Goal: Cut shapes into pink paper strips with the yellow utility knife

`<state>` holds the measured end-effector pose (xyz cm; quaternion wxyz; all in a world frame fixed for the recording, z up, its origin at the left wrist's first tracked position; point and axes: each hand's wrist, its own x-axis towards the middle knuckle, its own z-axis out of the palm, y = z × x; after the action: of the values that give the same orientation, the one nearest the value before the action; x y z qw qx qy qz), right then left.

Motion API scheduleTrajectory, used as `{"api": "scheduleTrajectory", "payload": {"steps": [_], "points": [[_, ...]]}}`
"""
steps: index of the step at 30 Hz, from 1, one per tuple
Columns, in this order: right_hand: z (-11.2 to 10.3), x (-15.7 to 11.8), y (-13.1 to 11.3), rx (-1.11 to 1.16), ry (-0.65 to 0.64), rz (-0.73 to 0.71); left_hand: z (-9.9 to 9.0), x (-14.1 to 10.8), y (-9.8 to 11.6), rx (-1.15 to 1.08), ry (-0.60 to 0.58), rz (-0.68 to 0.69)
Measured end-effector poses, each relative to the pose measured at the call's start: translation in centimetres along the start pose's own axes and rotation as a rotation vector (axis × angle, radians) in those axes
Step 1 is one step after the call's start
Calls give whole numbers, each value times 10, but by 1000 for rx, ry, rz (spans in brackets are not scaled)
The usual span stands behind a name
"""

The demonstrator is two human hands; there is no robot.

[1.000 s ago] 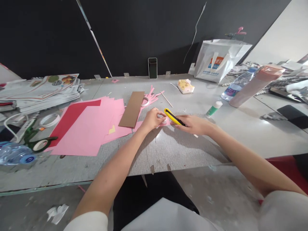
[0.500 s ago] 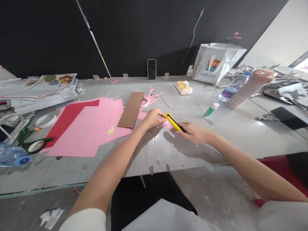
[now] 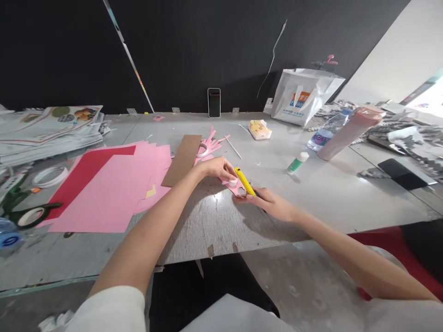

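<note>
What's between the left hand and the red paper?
From the left hand, the head view shows brown card, then pink sheets with a yellow scrap.

This can be pegged as some kind of craft workspace, though whether it's a classroom or a small workshop can't really be told. The scuffed grey table is strewn with pink paper, brown cardboard and a roll of white tape, and a glue stick and yellow cutter can be spotted too. Newspapers are piled up at the left, the table's backed by a dark panel, and white scraps can be seen on the stained floor.
</note>
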<state>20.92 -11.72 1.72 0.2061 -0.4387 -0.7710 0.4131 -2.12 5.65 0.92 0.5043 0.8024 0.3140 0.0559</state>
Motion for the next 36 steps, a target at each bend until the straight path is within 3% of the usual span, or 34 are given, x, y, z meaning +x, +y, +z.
{"api": "scheduleTrajectory", "payload": {"steps": [3, 9, 14, 15, 18, 21, 24, 31, 36], "points": [[5, 5, 4, 177, -45, 7, -1, -2, -1, -27, -49, 26], [6, 12, -6, 90, -26, -114, -5, 0, -8, 5, -101, 56], [-24, 29, -3, 222, 278, -354, -6, -2, -10, -2, -141, 140], [-30, 34, 0, 234, 286, -377, -6, -3, -11, 9, -125, 159], [-41, 45, 16, 199, 226, -339, -3, -8, -10, 67, -43, 188], [-39, 47, 30, 166, 273, -276, -1, -12, -8, 109, -2, 199], [-32, 40, 38, 135, 356, -315, 1, -15, -5, 102, -15, 208], [-32, 22, 39, 125, 383, -348, 3, -18, -6, 72, -28, 220], [-25, 21, 32, 113, 275, -339, 3, -17, -6, 83, -37, 242]]}}
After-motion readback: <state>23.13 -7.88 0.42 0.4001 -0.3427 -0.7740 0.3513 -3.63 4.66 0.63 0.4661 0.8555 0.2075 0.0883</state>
